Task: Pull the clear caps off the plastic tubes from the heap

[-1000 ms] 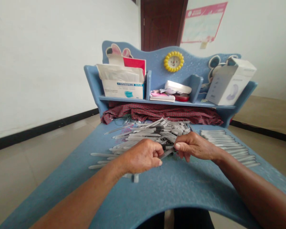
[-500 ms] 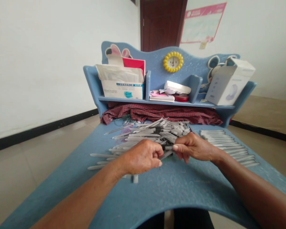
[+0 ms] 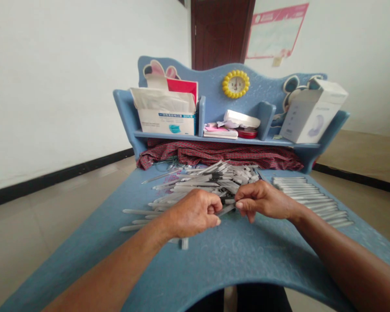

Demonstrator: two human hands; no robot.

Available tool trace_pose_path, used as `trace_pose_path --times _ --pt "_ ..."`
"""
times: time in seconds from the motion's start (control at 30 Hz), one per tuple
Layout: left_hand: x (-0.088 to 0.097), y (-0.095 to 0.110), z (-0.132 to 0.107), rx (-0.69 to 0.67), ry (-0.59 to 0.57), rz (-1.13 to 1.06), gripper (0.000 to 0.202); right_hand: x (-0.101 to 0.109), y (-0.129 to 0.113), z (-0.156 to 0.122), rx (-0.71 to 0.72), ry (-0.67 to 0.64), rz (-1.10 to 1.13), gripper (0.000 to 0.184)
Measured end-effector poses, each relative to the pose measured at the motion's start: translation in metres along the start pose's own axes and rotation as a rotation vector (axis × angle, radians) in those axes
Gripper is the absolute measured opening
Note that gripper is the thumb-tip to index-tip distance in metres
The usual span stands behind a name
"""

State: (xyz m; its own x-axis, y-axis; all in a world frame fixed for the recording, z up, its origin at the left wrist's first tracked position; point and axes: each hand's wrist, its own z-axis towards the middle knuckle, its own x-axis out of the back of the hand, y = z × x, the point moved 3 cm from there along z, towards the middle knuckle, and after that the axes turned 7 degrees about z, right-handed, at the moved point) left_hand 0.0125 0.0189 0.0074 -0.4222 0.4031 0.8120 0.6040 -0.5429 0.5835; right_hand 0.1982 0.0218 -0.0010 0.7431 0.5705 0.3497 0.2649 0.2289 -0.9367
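Room: white walls, dark skirting, brown door (image 3: 221, 30) and pink-edged poster (image 3: 274, 32) at the back.
Tabletop: blue mottled tabletop (image 3: 234, 255), near edge scooped out in front of the person.
Shelf: blue shelf (image 3: 221, 139) across the far side; mask box (image 3: 167, 117) at its left, white carton (image 3: 312, 115) leaning at its right, yellow clock (image 3: 236, 84) on the backboard above, red plaid cloth (image 3: 221, 154) bunched beneath.
Work piece: slim grey piece (image 3: 226, 209), held between left hand (image 3: 195, 212) and right hand (image 3: 264, 200), just off the tabletop as far as can be told.
Axis: long axis runs left-right, right end a little farther away; each hand has 1 end, neither nearer than the other.
Hold, left: curled into a loose fist, knuckles up, fingers closed on the left end.
Hold, right: pinching the right end, thumb against forefinger, other fingers tucked under.
Forearms: both come in low from the near corners, converging; wrists near level.
Pile: loose pile (image 3: 208, 182) of slim grey and clear pieces, mid-tabletop, just beyond the 2 hands, lying every which way.
Row: sorted row (image 3: 312, 199) of like pieces, side by side, right of the right wrist, apart from the pile.
Strays: about 3 stray pieces (image 3: 136, 219) left of the left hand; 1 short stub (image 3: 184, 243) at that hand's near side.
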Motion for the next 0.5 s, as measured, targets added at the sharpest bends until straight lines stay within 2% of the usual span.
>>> trace_pose_path --times 0.33,0.5 --pt "-0.001 0.011 -0.003 -0.146 0.207 0.388 0.006 -0.002 0.004 0.002 -0.035 0.003 0.089 0.036" --pt "-0.001 0.008 -0.002 -0.12 0.22 0.36 0.004 -0.001 0.005 0.004 -0.024 0.028 0.138 0.038"
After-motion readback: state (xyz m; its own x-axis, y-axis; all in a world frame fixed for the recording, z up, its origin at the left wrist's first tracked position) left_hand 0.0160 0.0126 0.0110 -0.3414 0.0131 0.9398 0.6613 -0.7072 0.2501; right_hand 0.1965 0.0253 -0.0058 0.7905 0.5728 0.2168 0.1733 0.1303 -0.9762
